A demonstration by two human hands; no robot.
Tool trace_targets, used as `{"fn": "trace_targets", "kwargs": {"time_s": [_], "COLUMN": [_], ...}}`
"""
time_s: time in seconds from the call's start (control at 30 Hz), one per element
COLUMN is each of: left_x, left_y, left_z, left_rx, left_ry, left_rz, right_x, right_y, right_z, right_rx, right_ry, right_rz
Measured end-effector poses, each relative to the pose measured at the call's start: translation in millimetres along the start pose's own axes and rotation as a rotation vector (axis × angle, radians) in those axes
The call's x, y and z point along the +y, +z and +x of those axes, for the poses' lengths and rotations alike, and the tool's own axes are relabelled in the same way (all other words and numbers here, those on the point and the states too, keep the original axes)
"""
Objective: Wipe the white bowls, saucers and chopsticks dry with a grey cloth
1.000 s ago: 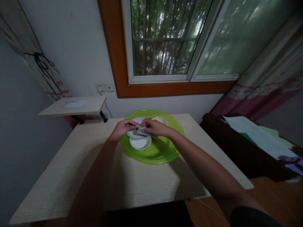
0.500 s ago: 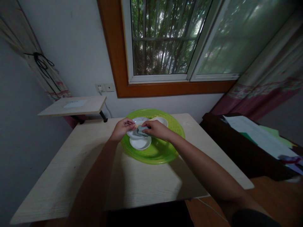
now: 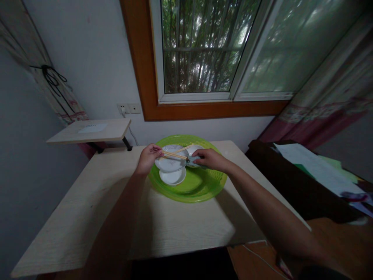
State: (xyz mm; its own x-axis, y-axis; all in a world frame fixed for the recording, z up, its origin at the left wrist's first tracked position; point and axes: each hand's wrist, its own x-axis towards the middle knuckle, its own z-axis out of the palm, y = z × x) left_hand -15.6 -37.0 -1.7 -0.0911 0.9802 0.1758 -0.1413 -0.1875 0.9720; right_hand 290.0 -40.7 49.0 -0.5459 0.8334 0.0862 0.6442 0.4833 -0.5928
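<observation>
My left hand (image 3: pixel 148 156) is closed on one end of a pair of wooden chopsticks (image 3: pixel 175 153), which point right over a green plastic basin (image 3: pixel 201 186). My right hand (image 3: pixel 210 159) is closed on a small pale blue cloth (image 3: pixel 190 161) pinched around the chopsticks' far part. Under the chopsticks a white plate (image 3: pixel 170 163) lies in the basin, with a smaller white dish (image 3: pixel 172 177) in front of it and a white bowl (image 3: pixel 196 149) behind my right hand.
The basin stands at the far middle of a light wooden table (image 3: pixel 87 206). A small shelf (image 3: pixel 90 131) with a paper is at the left wall. A dark cabinet (image 3: pixel 291 182) with papers stands to the right. A window is behind.
My right hand has slid right along the chopsticks with the cloth, away from my left hand. The chopsticks now show between the hands. The view shifted slightly.
</observation>
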Motion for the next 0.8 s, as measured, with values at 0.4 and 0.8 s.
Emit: {"fn": "trace_targets", "kwargs": {"time_s": [0.4,0.8], "left_x": [2.8,-2.2], "left_y": [-0.3,0.8], "left_z": [-0.7,5.7], "left_rx": [0.0,0.027], "left_ry": [0.004,0.049], "left_rz": [-0.028,0.212], "right_x": [13.7,28.0], "right_y": [-27.7,-38.8], "right_z": [-21.6,-27.2], "right_rx": [0.047,-0.197], "right_ry": [0.064,0.069], "right_rz": [0.021,0.109]}}
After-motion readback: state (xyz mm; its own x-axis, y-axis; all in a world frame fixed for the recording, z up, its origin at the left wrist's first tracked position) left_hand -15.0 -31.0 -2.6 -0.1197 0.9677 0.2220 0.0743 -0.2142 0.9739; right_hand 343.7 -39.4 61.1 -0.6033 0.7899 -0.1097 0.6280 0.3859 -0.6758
